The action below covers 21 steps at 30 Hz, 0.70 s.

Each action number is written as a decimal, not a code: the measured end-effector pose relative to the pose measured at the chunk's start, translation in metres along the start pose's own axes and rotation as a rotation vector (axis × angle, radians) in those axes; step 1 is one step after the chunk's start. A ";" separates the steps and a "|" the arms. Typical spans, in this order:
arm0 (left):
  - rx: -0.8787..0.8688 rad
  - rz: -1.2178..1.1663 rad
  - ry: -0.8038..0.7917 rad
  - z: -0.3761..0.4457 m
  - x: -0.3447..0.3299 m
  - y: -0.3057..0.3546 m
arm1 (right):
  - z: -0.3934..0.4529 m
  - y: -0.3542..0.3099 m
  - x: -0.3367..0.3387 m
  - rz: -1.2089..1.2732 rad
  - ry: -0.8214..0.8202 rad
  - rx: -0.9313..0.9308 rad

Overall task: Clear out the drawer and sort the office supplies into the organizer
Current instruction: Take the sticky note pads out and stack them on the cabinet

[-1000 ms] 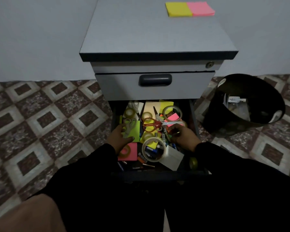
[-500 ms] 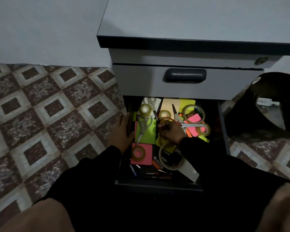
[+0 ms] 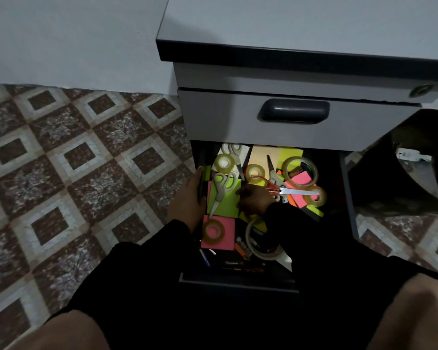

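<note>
The open lower drawer (image 3: 238,280) is packed with office supplies. My left hand (image 3: 187,200) rests flat against the drawer's left wall, fingers straight. Inside the drawer, my right hand (image 3: 254,199) curls its fingers round the handle of the orange-handled scissors (image 3: 286,190), whose blades point right. Grey scissors (image 3: 220,192) lie on a green sticky pad (image 3: 228,205). A small tape roll (image 3: 213,231) sits on a pink pad (image 3: 225,242). More tape rolls (image 3: 300,170) lie further back, and a large white roll (image 3: 261,245) lies by my right wrist. No organizer is in view.
The grey cabinet's shut upper drawer with its dark handle (image 3: 293,111) overhangs the back of the open drawer. A black bin (image 3: 402,178) stands on the right. Patterned floor tiles (image 3: 86,173) spread to the left. My knees fill the lower corners.
My right hand moved from the drawer's right side to the middle and closed on the orange scissors' handle. My left hand shifted out to the left wall. The view swung left and closer.
</note>
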<state>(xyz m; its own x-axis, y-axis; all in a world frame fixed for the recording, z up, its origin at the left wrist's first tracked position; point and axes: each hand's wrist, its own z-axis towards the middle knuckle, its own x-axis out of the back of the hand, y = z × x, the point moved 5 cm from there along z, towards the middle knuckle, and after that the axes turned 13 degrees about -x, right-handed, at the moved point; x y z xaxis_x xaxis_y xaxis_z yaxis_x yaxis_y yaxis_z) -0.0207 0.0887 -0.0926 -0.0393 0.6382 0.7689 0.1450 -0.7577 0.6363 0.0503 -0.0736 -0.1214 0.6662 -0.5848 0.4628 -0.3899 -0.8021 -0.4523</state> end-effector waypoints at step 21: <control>-0.006 0.004 -0.038 0.001 0.000 0.002 | -0.012 0.000 0.000 0.295 0.142 0.080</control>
<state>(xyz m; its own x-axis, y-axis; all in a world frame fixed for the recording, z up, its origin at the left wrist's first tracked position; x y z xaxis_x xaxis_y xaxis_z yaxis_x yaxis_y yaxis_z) -0.0195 0.0870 -0.0917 -0.0014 0.6400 0.7684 0.1391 -0.7608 0.6339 0.0431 -0.0752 -0.1124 0.4348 -0.8060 0.4017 -0.4983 -0.5869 -0.6382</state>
